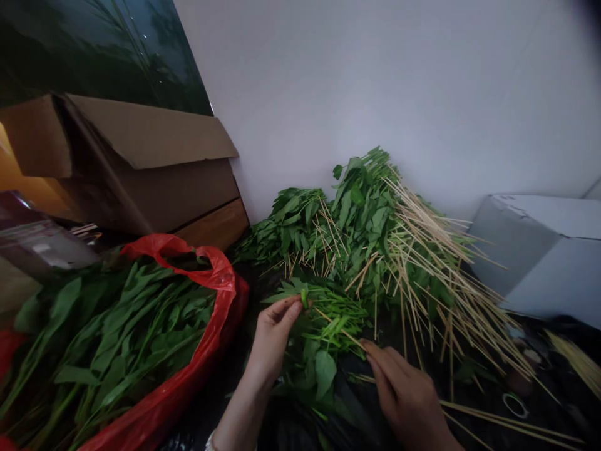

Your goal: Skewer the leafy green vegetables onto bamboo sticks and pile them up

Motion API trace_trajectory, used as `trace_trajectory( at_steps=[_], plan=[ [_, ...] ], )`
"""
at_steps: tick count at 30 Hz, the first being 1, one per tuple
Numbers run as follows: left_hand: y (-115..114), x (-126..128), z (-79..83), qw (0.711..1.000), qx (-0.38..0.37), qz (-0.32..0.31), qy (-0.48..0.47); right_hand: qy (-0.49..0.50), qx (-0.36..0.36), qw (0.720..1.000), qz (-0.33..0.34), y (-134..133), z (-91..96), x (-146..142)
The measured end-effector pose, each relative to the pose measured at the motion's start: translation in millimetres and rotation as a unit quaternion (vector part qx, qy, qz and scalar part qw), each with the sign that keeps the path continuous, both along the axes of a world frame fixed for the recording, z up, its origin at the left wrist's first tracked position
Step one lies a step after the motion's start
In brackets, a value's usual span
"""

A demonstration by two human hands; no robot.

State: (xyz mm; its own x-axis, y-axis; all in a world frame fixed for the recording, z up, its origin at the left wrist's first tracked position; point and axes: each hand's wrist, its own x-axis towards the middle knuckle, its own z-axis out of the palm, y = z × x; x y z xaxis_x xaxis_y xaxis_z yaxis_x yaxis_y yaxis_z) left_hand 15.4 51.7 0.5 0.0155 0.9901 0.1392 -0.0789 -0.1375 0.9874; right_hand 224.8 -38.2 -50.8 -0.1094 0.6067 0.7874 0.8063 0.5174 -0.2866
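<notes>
My left hand [275,332] pinches a small folded green stem [305,298] between thumb and fingertips. My right hand [406,385] is closed on a thin bamboo skewer [342,331], which slants up and left. The skewer's far end lies close to the folded stem; whether it pierces it I cannot tell. Below and between both hands is a loose heap of cut green stems and leaves [335,322]. Behind them, a tall pile of leafy greens on skewers [366,207] leans against the wall, many pale sticks pointing to the lower right.
At the left stands a red plastic bag [225,282] full of long leafy greens [131,319]. An open cardboard box [159,188] is behind it. A white box [530,250] stands at the right. A roll of tape [515,405] and loose skewers [511,421] lie at the lower right.
</notes>
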Motion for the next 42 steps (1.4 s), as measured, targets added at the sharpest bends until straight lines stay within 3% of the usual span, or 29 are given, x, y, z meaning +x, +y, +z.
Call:
trace_trajectory(
  at_steps=[15,27,35,42],
  plan=[
    [-7,9,2.8,0.999,-0.028,0.012,0.014,-0.031,-0.018,0.999,-0.011,-1,-3.9,2],
    [-8,14,2.5,0.983,0.101,0.022,0.154,-0.050,-0.039,0.998,-0.025,0,-18.7,0],
    [1,5,-2.7,0.997,0.007,-0.030,0.071,-0.005,-0.030,1.000,-0.006,0,-12.9,-4],
    [-3,11,-6.9,0.998,-0.030,-0.043,0.044,-0.036,-0.048,0.998,0.004,2,-24.0,-4]
  ],
)
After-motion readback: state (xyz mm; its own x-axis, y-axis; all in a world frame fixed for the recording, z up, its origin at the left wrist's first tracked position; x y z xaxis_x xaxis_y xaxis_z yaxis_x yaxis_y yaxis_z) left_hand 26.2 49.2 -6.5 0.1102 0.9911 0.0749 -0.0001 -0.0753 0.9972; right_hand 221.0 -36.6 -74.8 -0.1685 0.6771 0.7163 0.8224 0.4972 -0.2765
